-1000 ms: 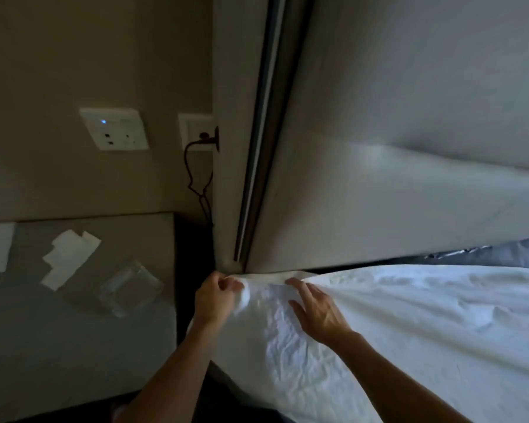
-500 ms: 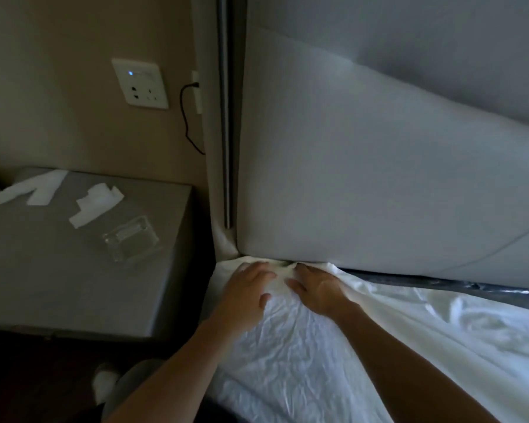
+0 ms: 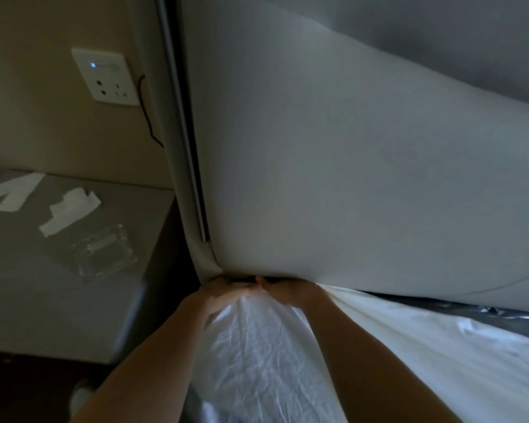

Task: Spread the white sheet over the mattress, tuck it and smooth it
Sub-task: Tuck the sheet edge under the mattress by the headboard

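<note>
The white sheet [image 3: 257,346] lies wrinkled over the head corner of the mattress, and a dark strip of bare mattress [image 3: 501,312] shows along the headboard to the right. My left hand [image 3: 223,296] and my right hand [image 3: 290,293] meet side by side at the corner. They press the sheet's edge down into the gap under the padded headboard [image 3: 318,178]. The fingertips of both hands are hidden in that gap. What shows of the fingers lies stretched forward. Motion blur softens the left hand.
A grey nightstand [image 3: 74,300] stands close on the left with a clear glass tray [image 3: 104,254] and torn white paper pieces [image 3: 71,212] on it. Above it are a wall socket [image 3: 106,76] and a dark cable [image 3: 147,117]. A narrow dark gap separates nightstand and bed.
Both hands have slid forward from lying flat on the sheet's corner to pushing its edge into the gap under the headboard. The camera has moved closer and lower.
</note>
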The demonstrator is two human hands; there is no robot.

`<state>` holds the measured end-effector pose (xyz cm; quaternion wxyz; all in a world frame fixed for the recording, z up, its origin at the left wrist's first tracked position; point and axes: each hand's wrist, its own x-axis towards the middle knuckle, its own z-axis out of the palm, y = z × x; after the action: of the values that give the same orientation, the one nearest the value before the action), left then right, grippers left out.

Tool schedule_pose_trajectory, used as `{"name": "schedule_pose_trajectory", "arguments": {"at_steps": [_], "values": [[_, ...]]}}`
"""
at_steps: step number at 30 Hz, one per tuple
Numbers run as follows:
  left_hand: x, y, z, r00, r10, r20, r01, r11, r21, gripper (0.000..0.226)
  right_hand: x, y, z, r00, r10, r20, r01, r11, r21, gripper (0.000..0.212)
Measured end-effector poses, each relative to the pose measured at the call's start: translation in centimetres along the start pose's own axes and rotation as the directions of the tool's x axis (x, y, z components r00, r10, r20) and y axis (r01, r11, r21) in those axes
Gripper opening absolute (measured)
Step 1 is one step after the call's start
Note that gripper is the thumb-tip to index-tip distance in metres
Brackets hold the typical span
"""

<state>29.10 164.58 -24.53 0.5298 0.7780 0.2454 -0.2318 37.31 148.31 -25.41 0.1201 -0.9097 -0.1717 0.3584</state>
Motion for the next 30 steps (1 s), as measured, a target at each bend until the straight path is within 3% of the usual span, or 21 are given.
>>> {"name": "schedule_pose_trajectory", "arguments": {"at_steps": [2,4,5,7,8,10,12,13,15,18,20,23,25,26,28,30], "values": [[-0.5,0.7,0.3,0.998,-0.028,-0.064,0.031,0.998,0.056,0.068,-0.2,-0.5,-0.5,0.999,-0.038,0.023,0.036,0.997,0.063,0.058],[-1.6,2.0,1.1,0.980,-0.056,-0.191,0.130,0.907,0.401,0.067,-2.0,-0.4,-0.5,0.996,-0.078,-0.044,0.077,0.997,-0.015,0.059],[-2.7,2.8,1.8,0.966,0.027,-0.258,0.136,0.796,0.590,0.057,-3.4,-0.2,-0.5,0.987,-0.112,-0.114,0.098,0.988,-0.122,0.062],[-4.4,3.3,3.6,0.885,0.389,-0.255,-0.015,0.573,0.820,0.028,-6.6,0.8,-0.3,0.939,-0.259,-0.227,0.208,0.952,-0.226,0.058],[-4.9,3.4,4.5,0.823,0.537,-0.185,-0.138,0.505,0.852,0.023,-8.3,1.7,-0.1,0.895,-0.346,-0.280,0.300,0.934,-0.195,0.049],[-4.9,4.0,6.5,0.711,0.701,-0.053,-0.396,0.461,0.794,0.039,-11.1,5.1,0.2,0.738,-0.453,-0.500,0.418,0.889,-0.189,0.037],[-4.9,5.2,8.8,0.783,0.617,0.073,-0.478,0.523,0.706,0.050,-13.0,9.8,-0.6,0.606,-0.343,-0.718,0.331,0.929,-0.165,0.026],[-4.6,5.6,9.7,0.816,0.568,0.103,-0.452,0.518,0.726,0.057,-13.8,11.9,-1.4,0.587,-0.222,-0.778,0.231,0.968,-0.102,0.023],[-4.0,5.9,11.3,0.840,0.538,0.072,-0.361,0.454,0.815,0.075,-15.2,15.8,-3.0,0.629,0.033,-0.777,0.040,0.996,0.074,0.018],[-3.9,6.1,12.6,0.870,0.493,0.032,-0.271,0.422,0.865,0.091,-15.8,19.1,-4.6,0.769,0.218,-0.601,-0.180,0.976,0.125,0.024],[-4.0,5.6,12.8,0.880,0.475,0.023,-0.244,0.409,0.879,0.096,-15.6,19.7,-4.7,0.773,0.223,-0.594,-0.207,0.974,0.095,0.020],[-4.5,4.8,13.1,0.864,0.503,0.009,-0.255,0.423,0.870,0.097,-15.7,19.6,-4.5,0.550,0.229,-0.803,-0.101,0.973,0.208,0.006],[-4.9,4.3,13.3,0.853,0.522,0.019,-0.278,0.424,0.862,0.097,-16.1,19.3,-3.5,0.431,0.242,-0.869,0.011,0.962,0.274,0.012],[-5.2,4.2,13.3,0.851,0.524,0.023,-0.283,0.423,0.861,0.097,-16.2,19.1,-2.6,0.438,0.191,-0.879,0.075,0.966,0.247,0.018],[-5.3,4.5,13.1,0.856,0.517,0.030,-0.279,0.411,0.868,0.101,-16.0,19.2,-1.0,0.494,-0.102,-0.863,0.203,0.979,0.000,0.024],[-5.3,4.9,12.9,0.871,0.489,0.048,-0.269,0.392,0.880,0.108,-15.2,19.5,-0.6,0.595,-0.279,-0.754,0.224,0.958,-0.178,0.023]]}}
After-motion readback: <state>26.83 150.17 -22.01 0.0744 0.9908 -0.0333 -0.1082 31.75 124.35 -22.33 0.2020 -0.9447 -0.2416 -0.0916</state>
